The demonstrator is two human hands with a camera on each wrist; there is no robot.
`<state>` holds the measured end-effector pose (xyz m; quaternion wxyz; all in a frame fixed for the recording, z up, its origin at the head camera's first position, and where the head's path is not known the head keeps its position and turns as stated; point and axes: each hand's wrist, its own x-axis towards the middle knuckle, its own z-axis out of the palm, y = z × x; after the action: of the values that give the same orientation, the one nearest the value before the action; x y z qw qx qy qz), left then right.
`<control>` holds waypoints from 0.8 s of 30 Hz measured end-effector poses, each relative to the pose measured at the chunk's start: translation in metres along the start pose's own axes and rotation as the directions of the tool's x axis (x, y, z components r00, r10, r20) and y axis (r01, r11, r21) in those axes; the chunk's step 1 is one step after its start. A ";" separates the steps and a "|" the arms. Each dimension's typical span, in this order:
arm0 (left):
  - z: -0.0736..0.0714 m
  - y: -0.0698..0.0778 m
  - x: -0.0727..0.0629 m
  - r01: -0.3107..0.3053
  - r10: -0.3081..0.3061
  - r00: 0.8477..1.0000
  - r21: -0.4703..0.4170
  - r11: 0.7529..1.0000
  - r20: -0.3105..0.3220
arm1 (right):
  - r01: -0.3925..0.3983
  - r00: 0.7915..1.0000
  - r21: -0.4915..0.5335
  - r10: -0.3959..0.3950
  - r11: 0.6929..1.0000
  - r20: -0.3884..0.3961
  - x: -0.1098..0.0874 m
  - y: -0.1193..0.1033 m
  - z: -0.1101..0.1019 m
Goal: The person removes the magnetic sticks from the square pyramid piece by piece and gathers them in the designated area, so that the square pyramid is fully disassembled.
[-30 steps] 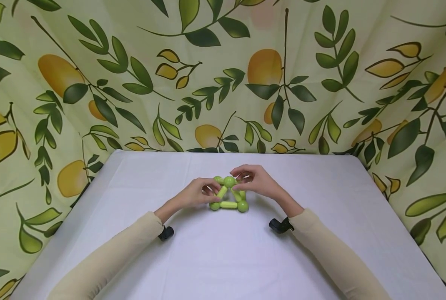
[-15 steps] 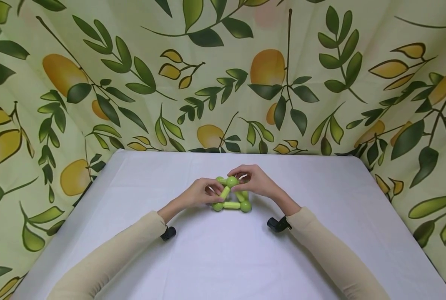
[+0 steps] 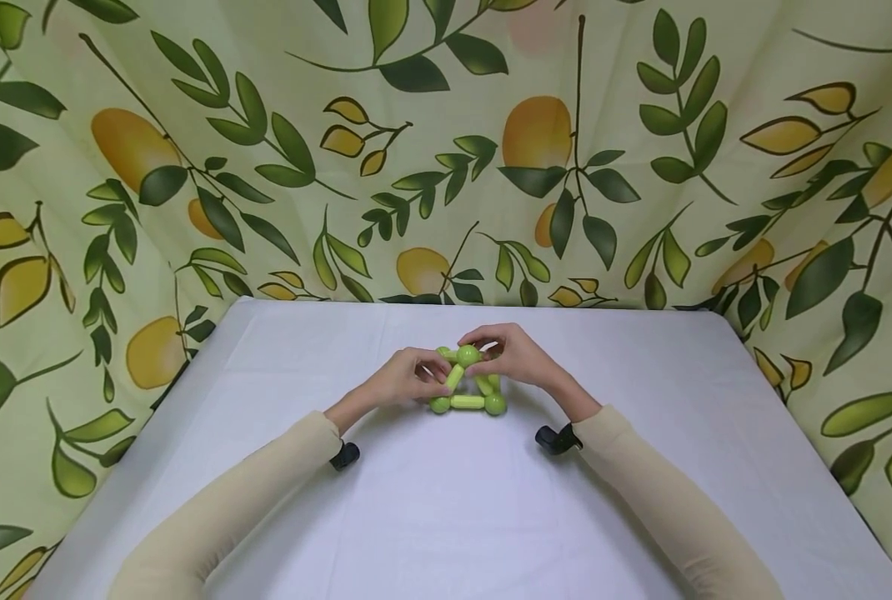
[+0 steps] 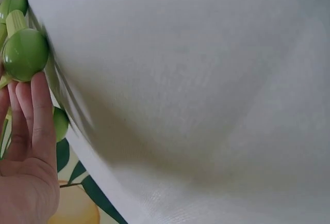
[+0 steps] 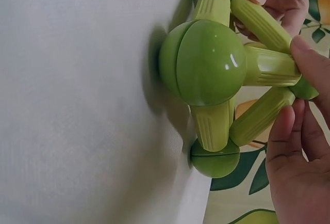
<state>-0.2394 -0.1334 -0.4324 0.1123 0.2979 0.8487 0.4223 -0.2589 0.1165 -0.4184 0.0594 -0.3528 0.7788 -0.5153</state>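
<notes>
A big leafy curtain hangs behind a white table. In the middle of the table sits a green toy made of balls and sticks. The left hand pinches one side so it stays put. The right hand curls its fingers around the top ball and sticks, steadying them.

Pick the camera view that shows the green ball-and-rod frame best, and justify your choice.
The right wrist view: the frame fills it, with balls and ribbed rods sharp. The head view shows the whole frame small between both hands. The left wrist view catches only balls at the edge.
</notes>
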 end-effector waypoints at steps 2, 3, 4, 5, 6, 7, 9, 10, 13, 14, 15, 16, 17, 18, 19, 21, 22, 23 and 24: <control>-0.002 0.000 0.002 0.010 -0.010 1.000 -0.003 1.000 0.002 | -0.014 1.000 -0.008 0.014 1.000 -0.001 0.002 0.001 -0.001; -0.003 0.000 0.003 0.017 -0.017 1.000 -0.006 1.000 0.001 | -0.011 1.000 -0.017 0.011 1.000 -0.001 0.004 0.007 -0.001; -0.003 -0.001 0.003 0.025 -0.025 1.000 -0.011 1.000 -0.002 | -0.013 1.000 -0.024 0.013 1.000 0.001 0.006 0.012 -0.002; -0.004 -0.001 0.004 0.030 -0.031 1.000 -0.013 0.999 -0.005 | -0.016 1.000 -0.028 0.016 0.999 0.002 0.008 0.013 -0.002; -0.004 -0.002 0.005 0.036 -0.036 0.999 -0.017 0.999 -0.009 | -0.013 1.000 -0.034 0.013 0.999 0.002 0.010 0.014 -0.003; -0.004 -0.003 0.006 0.041 -0.041 0.999 -0.020 0.999 -0.013 | -0.009 1.000 -0.039 0.009 0.999 0.002 0.011 0.015 -0.003; -0.005 -0.004 0.008 0.047 -0.048 0.999 -0.027 0.999 -0.019 | 0.001 1.000 -0.048 0.000 0.999 0.004 0.014 0.016 -0.003; -0.004 -0.004 0.008 0.050 -0.050 0.999 -0.027 0.998 -0.019 | -0.001 1.000 -0.053 0.001 0.999 0.004 0.014 0.016 -0.003; -0.004 -0.004 0.009 0.048 -0.049 0.999 -0.029 0.998 -0.014 | -0.009 1.000 -0.073 0.009 0.997 0.000 0.016 0.015 -0.003; -0.004 -0.004 0.009 0.047 -0.047 0.999 -0.028 0.999 -0.014 | -0.013 1.000 -0.078 0.013 0.997 -0.004 0.016 0.015 -0.003; -0.004 -0.004 0.009 0.045 -0.045 0.999 -0.025 0.999 -0.014 | -0.017 1.000 -0.084 0.016 0.996 -0.008 0.016 0.015 -0.003; -0.005 -0.003 0.009 0.042 -0.043 0.999 -0.022 0.999 -0.014 | -0.017 1.000 -0.088 0.017 0.996 -0.011 0.016 0.015 -0.003; -0.005 -0.003 0.008 0.039 -0.039 0.999 -0.021 0.999 -0.013 | -0.020 1.000 -0.087 0.019 0.996 -0.013 0.016 0.015 -0.003; -0.005 -0.003 0.008 0.038 -0.038 0.999 -0.020 0.999 -0.012 | -0.024 1.000 -0.084 0.023 0.996 -0.015 0.016 0.015 -0.003; -0.005 -0.003 0.008 0.037 -0.037 0.999 -0.018 0.999 -0.010 | -0.032 0.999 -0.079 0.030 0.996 -0.017 0.016 0.015 -0.003; -0.005 -0.003 0.008 0.037 -0.037 0.999 -0.017 0.999 -0.005 | -0.048 0.999 -0.070 0.047 0.996 -0.020 0.015 0.016 -0.003; -0.005 -0.003 0.008 0.038 -0.038 0.999 -0.016 0.999 -0.002 | -0.054 0.998 -0.066 0.053 0.996 -0.019 0.014 0.016 -0.003; -0.005 -0.004 0.008 0.037 -0.037 0.999 -0.017 0.999 0.001 | -0.061 0.998 -0.059 0.060 0.996 -0.020 0.014 0.016 -0.003; -0.004 -0.003 0.008 0.038 -0.038 0.999 -0.014 0.999 0.001 | -0.063 0.998 -0.056 0.062 0.996 -0.020 0.014 0.017 -0.003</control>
<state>-0.2492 -0.1331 -0.4318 0.1228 0.2813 0.8511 0.4260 -0.2788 0.1141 -0.4273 0.0586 -0.3250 0.8042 -0.4942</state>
